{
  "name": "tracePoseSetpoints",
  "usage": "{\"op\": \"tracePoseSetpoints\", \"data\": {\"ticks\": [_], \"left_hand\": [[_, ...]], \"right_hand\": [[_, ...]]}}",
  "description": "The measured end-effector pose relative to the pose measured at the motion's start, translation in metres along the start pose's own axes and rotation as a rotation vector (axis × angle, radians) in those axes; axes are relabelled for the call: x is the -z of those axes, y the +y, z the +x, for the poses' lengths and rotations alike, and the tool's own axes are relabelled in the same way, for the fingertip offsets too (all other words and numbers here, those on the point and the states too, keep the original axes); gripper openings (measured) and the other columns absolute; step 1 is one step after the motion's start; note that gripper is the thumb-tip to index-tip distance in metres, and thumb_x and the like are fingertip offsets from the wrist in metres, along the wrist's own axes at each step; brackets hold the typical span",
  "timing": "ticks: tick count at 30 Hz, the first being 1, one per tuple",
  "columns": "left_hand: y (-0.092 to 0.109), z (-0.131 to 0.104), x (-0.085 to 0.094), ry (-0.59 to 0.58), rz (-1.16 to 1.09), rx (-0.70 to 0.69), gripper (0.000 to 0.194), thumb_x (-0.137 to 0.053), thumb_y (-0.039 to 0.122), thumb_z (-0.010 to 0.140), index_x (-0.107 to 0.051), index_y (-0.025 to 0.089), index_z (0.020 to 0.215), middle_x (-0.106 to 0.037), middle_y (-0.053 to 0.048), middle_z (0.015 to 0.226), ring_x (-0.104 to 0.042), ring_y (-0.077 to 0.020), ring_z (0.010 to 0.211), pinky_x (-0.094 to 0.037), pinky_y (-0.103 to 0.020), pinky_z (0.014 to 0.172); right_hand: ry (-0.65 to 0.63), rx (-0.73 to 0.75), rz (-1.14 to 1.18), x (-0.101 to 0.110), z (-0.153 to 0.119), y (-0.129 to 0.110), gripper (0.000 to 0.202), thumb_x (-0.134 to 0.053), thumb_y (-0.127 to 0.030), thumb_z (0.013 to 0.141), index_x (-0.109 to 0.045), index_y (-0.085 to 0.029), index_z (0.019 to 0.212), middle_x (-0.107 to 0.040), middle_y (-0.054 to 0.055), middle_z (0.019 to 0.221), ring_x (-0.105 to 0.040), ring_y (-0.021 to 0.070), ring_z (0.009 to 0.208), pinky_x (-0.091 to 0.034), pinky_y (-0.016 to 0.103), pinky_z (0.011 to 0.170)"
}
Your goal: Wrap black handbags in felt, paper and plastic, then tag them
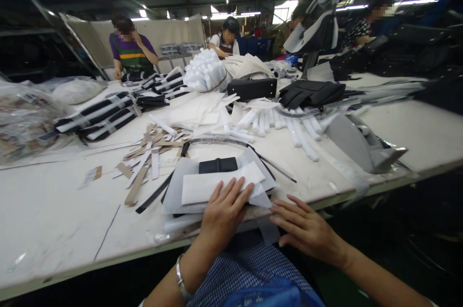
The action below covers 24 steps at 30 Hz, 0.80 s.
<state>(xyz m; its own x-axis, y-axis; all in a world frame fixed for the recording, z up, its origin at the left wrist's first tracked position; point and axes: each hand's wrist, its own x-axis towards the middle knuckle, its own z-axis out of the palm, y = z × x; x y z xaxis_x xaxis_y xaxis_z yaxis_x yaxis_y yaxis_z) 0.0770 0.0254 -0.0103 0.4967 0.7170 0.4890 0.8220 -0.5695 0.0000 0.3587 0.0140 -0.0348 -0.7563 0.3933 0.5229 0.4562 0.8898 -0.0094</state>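
My left hand (226,210) lies flat with fingers extended on a folded white foam sheet (202,188). That sheet rests on thin translucent wrapping paper (173,186) spread over a black handbag (270,166) lying flat at the table's front edge. Just above the foam sheet the bag's dark strap tab (217,165) shows. The bag's handle (220,141), covered in clear plastic, arches away from me. My right hand (304,225) is beside the bag's right corner, fingers spread and nothing in them, close to a loose corner of the paper.
Cardboard strips (139,184) lie scattered left of the bag. Behind it are white foam rods (304,138), white sheets (195,111) and a black bag (252,88). A tape dispenser (361,143) stands at right. Wrapped black bundles (104,116) lie at left. Several people work across the table.
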Motion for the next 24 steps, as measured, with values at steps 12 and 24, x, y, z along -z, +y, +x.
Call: {"op": "tracePoseSetpoints", "data": {"ticks": [12,24], "left_hand": [[0.004,0.0,-0.001,0.033,0.022,0.029,0.052,-0.056,0.037,0.096,-0.043,0.029,0.146,-0.049,-0.001,0.149,-0.051,-0.0234,0.134,-0.04,-0.046,0.114],[0.004,-0.001,-0.004,0.026,0.034,0.044,0.055,-0.057,0.038,0.096,-0.04,0.03,0.147,-0.048,0.0,0.15,-0.049,-0.0223,0.136,-0.037,-0.045,0.116]], "right_hand": [[0.222,-0.001,0.094,-0.04,0.017,-0.006,0.039,-0.047,-0.006,0.097,-0.059,-0.014,0.132,-0.071,0.01,0.121,-0.061,0.0189,0.122,-0.046,0.045,0.111],[0.284,-0.148,0.269,-0.035,0.019,-0.018,0.037,-0.044,-0.003,0.094,-0.066,-0.017,0.121,-0.073,0.01,0.114,-0.067,0.0198,0.113,-0.055,0.041,0.099]]}}
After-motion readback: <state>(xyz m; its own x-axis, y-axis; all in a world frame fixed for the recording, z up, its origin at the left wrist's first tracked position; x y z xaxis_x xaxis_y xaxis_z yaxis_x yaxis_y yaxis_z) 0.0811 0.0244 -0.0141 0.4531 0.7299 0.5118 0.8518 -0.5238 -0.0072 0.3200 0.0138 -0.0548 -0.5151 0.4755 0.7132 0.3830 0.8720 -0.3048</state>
